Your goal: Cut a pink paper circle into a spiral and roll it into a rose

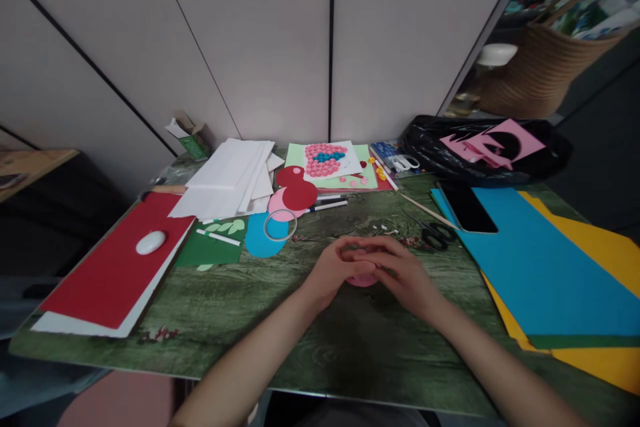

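Above the middle front of the green wood-grain table (220, 320), my left hand (327, 273) and my right hand (407, 277) meet around a piece of pink paper (363, 279). Both hands have their fingers curled together on it, and they cover much of it. Its visible lower edge looks rounded. Black-handled scissors (439, 235) lie just beyond my right hand, among small paper scraps. Beyond my left hand are a blue paper circle (260, 243) with a roll of tape (267, 227) on it, red paper circles (300, 195) and a pink circle (280, 205).
At left, a white oval object (151, 242) rests on red paper (107, 273); white sheets (225, 170) lie behind. A picture of pink and blue paper balls (325, 159) is at the back. At right are a phone (467, 205), blue sheets (545, 267) and a black plastic bag (425, 147).
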Demonstrator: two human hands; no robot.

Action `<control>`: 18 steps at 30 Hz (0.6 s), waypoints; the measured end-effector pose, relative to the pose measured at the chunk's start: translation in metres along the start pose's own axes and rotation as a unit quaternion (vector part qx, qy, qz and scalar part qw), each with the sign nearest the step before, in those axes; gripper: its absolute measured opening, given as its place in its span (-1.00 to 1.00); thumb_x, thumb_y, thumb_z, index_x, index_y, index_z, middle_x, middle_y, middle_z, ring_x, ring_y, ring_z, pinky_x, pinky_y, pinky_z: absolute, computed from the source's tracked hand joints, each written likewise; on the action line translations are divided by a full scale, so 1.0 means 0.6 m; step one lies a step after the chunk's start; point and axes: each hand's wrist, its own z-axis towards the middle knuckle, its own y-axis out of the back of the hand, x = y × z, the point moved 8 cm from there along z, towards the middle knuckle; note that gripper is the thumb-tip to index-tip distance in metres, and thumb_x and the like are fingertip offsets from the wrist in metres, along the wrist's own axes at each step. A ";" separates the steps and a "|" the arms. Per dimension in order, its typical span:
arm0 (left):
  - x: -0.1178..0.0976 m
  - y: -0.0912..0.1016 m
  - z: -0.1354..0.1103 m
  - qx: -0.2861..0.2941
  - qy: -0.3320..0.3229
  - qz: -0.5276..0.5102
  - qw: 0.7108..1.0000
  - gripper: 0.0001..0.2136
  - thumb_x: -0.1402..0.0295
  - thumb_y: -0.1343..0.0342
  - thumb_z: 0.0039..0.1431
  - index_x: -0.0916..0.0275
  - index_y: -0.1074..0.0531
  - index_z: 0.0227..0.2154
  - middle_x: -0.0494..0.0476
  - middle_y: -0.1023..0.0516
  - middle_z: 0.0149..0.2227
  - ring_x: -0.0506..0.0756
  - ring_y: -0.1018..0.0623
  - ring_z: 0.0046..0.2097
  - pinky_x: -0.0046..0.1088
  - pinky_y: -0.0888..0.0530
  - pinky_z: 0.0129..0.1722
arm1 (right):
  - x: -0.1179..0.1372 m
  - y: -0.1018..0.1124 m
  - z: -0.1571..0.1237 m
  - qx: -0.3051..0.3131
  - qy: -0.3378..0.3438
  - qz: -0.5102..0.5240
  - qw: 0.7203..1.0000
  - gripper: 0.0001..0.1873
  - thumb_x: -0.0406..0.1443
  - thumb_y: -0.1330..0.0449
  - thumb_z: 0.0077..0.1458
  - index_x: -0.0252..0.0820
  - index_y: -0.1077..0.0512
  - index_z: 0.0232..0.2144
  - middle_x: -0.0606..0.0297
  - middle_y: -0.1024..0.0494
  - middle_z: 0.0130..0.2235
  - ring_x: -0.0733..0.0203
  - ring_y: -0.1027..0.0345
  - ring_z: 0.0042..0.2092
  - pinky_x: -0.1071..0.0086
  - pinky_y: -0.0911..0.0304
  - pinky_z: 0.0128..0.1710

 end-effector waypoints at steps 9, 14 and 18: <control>0.002 -0.020 -0.007 0.047 0.031 0.019 0.998 -0.56 0.44 -0.30 -0.23 0.25 -0.36 -0.19 0.09 -0.46 -0.33 0.02 -0.47 -0.30 -0.36 -0.43 -0.29 | -0.005 0.016 -0.003 -0.065 -0.031 0.009 0.997 -0.90 -0.38 -0.20 -0.05 -0.17 -0.38 -0.56 0.24 -0.35 -0.21 0.18 -0.29 -0.16 0.30 -0.24 -0.21; 0.001 -0.020 -0.007 0.051 0.019 0.071 0.996 -0.55 0.47 -0.30 -0.24 0.26 -0.36 -0.19 0.09 -0.47 -0.36 0.01 -0.46 -0.30 -0.40 -0.39 -0.24 | -0.005 0.018 -0.002 -0.073 -0.040 0.023 0.996 -0.82 -0.40 -0.24 -0.12 -0.18 -0.28 -0.61 0.26 -0.32 -0.27 0.20 -0.29 -0.22 0.34 -0.23 -0.28; -0.005 -0.023 -0.008 0.051 0.009 0.099 0.994 -0.56 0.47 -0.30 -0.25 0.27 -0.37 -0.20 0.08 -0.47 -0.38 0.00 -0.46 -0.31 -0.41 -0.37 -0.21 | -0.004 0.018 -0.002 -0.075 -0.041 0.025 0.996 -0.80 -0.42 -0.24 -0.14 -0.18 -0.25 -0.62 0.28 -0.29 -0.31 0.22 -0.28 -0.26 0.37 -0.22 -0.32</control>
